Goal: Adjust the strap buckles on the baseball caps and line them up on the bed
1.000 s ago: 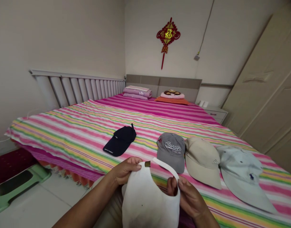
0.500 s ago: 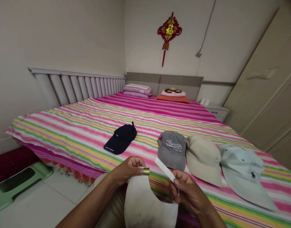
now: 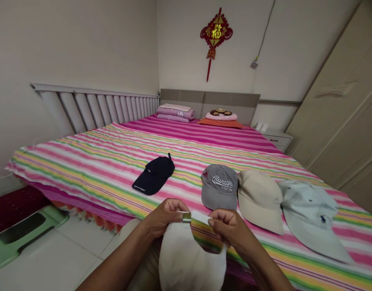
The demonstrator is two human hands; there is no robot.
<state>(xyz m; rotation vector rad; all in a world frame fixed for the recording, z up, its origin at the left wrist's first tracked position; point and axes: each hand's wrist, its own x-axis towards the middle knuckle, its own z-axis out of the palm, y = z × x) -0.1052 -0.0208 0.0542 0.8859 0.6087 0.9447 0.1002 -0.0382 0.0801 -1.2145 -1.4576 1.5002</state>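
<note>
A white baseball cap (image 3: 190,260) is held low in front of me, its back opening facing up. My left hand (image 3: 165,217) pinches the cap's left edge beside a gold-coloured metal buckle (image 3: 186,218). Between thumb and fingers of my right hand (image 3: 227,226) is the cap's white strap (image 3: 201,218), its free end at the buckle. Whether the strap end has passed into the buckle I cannot tell. Beyond my hands lie a grey cap (image 3: 219,188) with white lettering, a beige cap (image 3: 260,200) and a pale blue cap (image 3: 313,216), side by side.
A navy cap (image 3: 154,174) lies further left on the striped bedsheet (image 3: 98,161). Folded bedding (image 3: 175,113) and an orange-based stack (image 3: 220,121) are by the headboard (image 3: 186,97). A green stool (image 3: 28,234) stands on the floor at left. A radiator (image 3: 98,107) runs along the left wall.
My right hand has moved up and left, bringing the strap's end from apart to the buckle. The strap has swung from slanting to nearly level. My left hand keeps its hold.
</note>
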